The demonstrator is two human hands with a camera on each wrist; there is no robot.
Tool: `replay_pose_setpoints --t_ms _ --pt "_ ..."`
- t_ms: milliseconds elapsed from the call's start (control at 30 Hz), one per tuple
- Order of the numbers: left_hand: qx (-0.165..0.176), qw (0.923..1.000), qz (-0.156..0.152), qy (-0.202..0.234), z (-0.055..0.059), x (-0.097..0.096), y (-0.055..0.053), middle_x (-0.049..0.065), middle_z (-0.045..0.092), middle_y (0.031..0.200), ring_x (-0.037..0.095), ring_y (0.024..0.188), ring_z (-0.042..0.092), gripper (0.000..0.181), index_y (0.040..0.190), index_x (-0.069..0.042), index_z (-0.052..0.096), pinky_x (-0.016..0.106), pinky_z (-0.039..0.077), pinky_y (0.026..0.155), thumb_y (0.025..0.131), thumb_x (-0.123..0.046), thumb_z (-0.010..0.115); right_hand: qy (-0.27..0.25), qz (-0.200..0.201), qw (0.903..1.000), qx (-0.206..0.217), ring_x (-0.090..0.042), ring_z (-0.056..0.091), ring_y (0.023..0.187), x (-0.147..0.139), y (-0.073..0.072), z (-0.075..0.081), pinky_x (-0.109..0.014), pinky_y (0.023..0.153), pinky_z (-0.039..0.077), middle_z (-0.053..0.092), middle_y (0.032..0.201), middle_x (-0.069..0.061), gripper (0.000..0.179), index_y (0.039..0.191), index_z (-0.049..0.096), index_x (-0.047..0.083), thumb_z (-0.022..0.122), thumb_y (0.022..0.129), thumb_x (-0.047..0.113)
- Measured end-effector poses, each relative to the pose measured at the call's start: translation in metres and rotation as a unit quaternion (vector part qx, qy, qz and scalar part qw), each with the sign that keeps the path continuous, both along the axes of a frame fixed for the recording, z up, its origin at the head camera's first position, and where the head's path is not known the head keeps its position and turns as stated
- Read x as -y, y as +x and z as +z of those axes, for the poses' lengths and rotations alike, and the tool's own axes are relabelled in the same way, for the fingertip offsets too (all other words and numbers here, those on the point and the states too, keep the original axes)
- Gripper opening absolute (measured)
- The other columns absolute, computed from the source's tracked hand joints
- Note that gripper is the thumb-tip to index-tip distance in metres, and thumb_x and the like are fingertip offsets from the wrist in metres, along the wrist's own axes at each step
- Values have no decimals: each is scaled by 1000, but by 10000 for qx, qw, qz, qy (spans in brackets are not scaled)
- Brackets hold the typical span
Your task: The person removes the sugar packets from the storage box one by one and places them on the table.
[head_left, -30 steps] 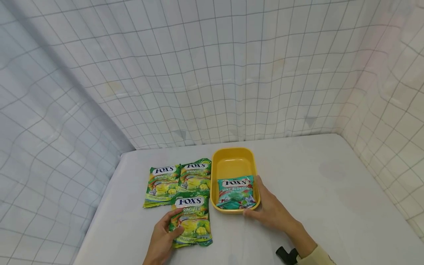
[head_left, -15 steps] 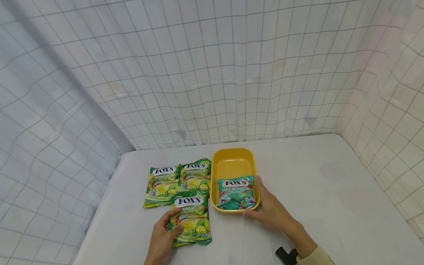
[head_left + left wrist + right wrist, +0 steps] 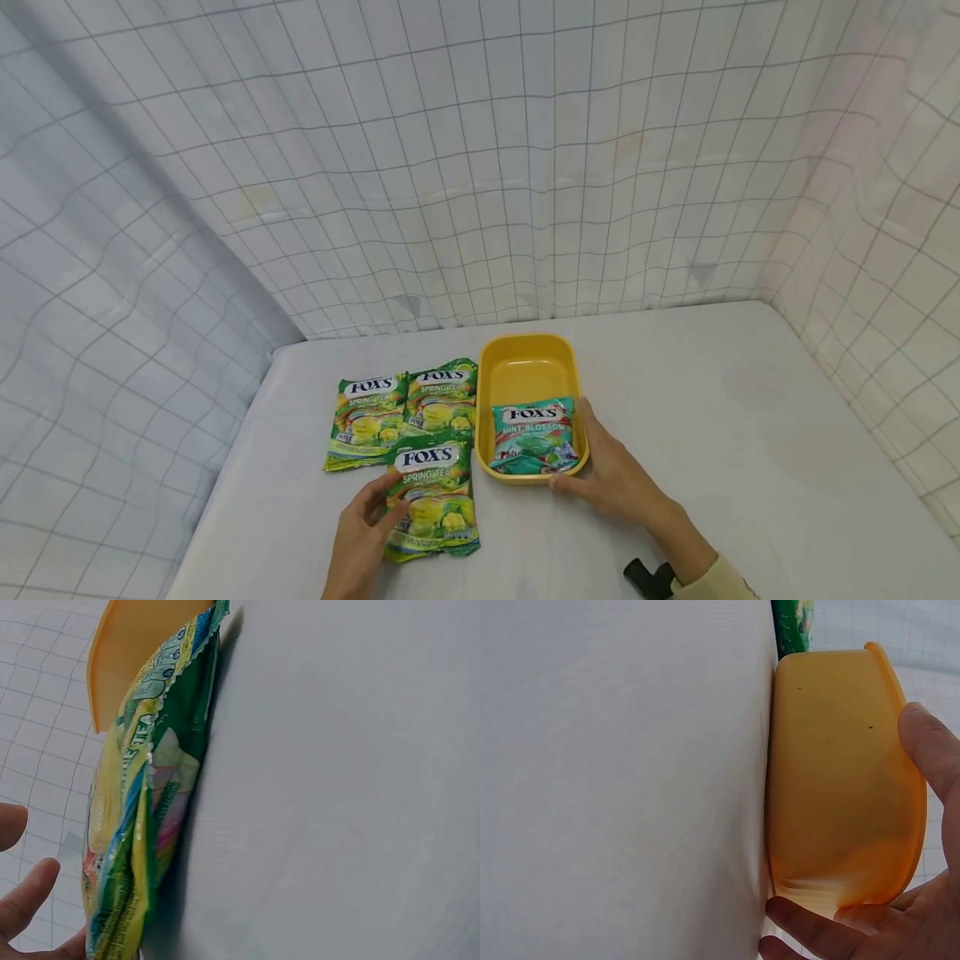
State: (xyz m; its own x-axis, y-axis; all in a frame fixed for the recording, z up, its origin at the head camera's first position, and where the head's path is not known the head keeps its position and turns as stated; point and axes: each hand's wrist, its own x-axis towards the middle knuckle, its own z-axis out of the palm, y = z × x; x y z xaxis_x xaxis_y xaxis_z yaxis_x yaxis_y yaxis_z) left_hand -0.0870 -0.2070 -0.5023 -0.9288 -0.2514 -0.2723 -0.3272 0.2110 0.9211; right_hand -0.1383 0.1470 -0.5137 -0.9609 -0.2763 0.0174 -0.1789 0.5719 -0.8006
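My left hand (image 3: 358, 529) is at the left edge of the nearest green-and-yellow Fox's Spring Tea candy bag (image 3: 442, 500). In the left wrist view its fingers (image 3: 34, 896) are spread and loose beside that bag, one fingertip right at the bag's lower end. Two matching candy bags, a left one (image 3: 367, 425) and a right one (image 3: 441, 408), lie side by side behind it. My right hand (image 3: 618, 475) holds the near right corner of a yellow plastic tray (image 3: 528, 354), thumb on the near side, fingers along the right wall. Inside lies a teal Mint Blossom candy bag (image 3: 534, 437).
Everything stands on a white-covered table (image 3: 720, 433). Grid-patterned white sheets (image 3: 480, 167) close in the back and both sides. A small black object (image 3: 648, 577) is at my right wrist, by a pale sleeve (image 3: 716, 582).
My left thumb and fingers have drawn back to the left off the nearest candy bag, baring more of its print. The right hand and tray stay put.
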Motion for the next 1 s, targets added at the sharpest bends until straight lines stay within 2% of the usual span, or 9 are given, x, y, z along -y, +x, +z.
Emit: replay_pose_setpoints --t_ms 233,367,500,567,667,767,1000 --pt "-222 9997 5 -71 15 0 -2 26 37 155 47 146 28 55 148 0 47 54 30 117 96 -3 66 14 13 10000 8 -31 22 152 -1 1 3 -55 118 24 14 169 -9 128 165 0 13 84 79 55" --pt "-364 9993 -9 -10 21 -2 -6 26 34 157 44 148 27 59 152 0 40 54 28 118 99 -6 65 -15 45 10000 7 -31 21 152 -1 1 4 -55 118 23 13 169 -9 127 165 -1 12 84 80 54" --pt "-467 9988 -18 145 27 -5 -9 23 34 158 40 148 29 63 155 0 35 48 29 118 100 -9 65 -14 62 10000 26 -31 20 152 0 1 5 -54 119 23 12 169 -10 127 165 -1 12 84 80 53" --pt "-599 9979 -88 214 30 -6 -10 20 36 158 37 147 31 63 155 -1 35 39 34 116 100 -8 65 -10 63 10000 29 -31 20 153 0 1 6 -54 118 23 12 169 -10 127 165 -1 11 84 80 53" --pt "-844 9956 -250 329 35 -9 -13 16 39 157 34 146 34 61 154 -2 37 20 42 105 100 -8 66 18 60 10000 15 -31 20 152 0 1 6 -54 119 23 12 169 -10 127 165 -1 11 84 80 52" --pt "-1099 9917 -436 515 39 -13 -16 15 40 156 32 144 36 60 153 -3 38 9 44 94 100 -9 66 54 53 10000 -3 -31 20 152 -1 1 5 -54 119 23 12 169 -10 127 165 -1 12 84 80 53" --pt "-1528 9826 -830 647 44 -25 -26 17 40 156 34 143 39 61 151 -2 41 16 45 99 99 -15 70 28 65 10000 48 -31 19 153 -1 1 4 -54 119 22 11 169 -10 127 165 -2 13 83 80 55"
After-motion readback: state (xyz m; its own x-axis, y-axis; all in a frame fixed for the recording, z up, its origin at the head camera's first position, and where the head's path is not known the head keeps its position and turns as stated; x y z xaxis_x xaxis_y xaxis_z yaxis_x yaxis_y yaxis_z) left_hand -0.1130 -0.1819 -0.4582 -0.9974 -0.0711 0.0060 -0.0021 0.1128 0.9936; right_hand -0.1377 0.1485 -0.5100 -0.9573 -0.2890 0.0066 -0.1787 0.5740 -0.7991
